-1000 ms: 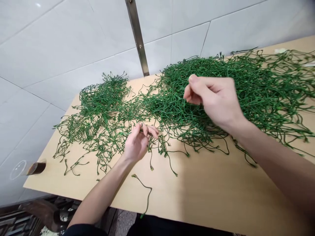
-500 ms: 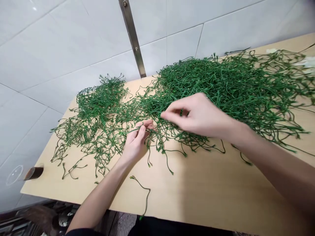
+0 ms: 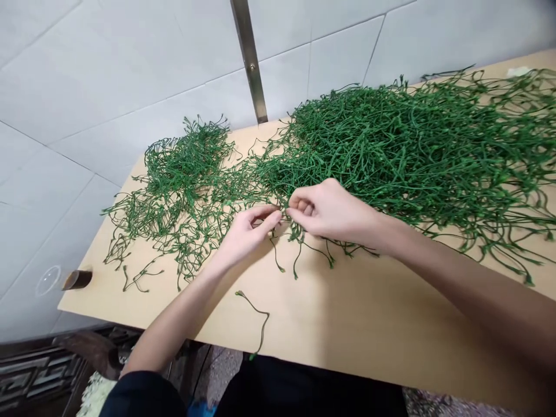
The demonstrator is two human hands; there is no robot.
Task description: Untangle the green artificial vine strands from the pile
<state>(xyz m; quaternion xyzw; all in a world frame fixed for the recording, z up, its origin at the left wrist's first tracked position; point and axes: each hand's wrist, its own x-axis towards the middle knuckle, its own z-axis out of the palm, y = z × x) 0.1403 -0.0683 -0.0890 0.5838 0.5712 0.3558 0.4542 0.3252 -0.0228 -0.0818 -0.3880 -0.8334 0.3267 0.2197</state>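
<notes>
Thin green stems with small bud-like tips lie tangled on the table, in a large heap [image 3: 391, 145] at centre right and a smaller pile [image 3: 186, 162] on the left. My left hand [image 3: 249, 234] is closed in a pinch at the near edge of the heap, with a green stem [image 3: 278, 255] hanging below its fingertips. Facing it, my right hand [image 3: 330, 211] has thumb and forefinger pinched together, the tips almost touching those of the left. Whatever sits between the right fingertips is too small to make out.
On the light wooden table [image 3: 347, 336] a single stem [image 3: 263, 324] lies near the front edge. A cup of dark liquid [image 3: 78, 279] stands at the left corner. Behind rises a tiled wall [image 3: 130, 69] with a metal strip [image 3: 249, 58]. Carved dark furniture [image 3: 35, 370] is at lower left.
My right hand has come down and left to meet the left hand, its fingers now pinched. The left hand's fingertips have turned toward the right hand. The whole view has shifted slightly.
</notes>
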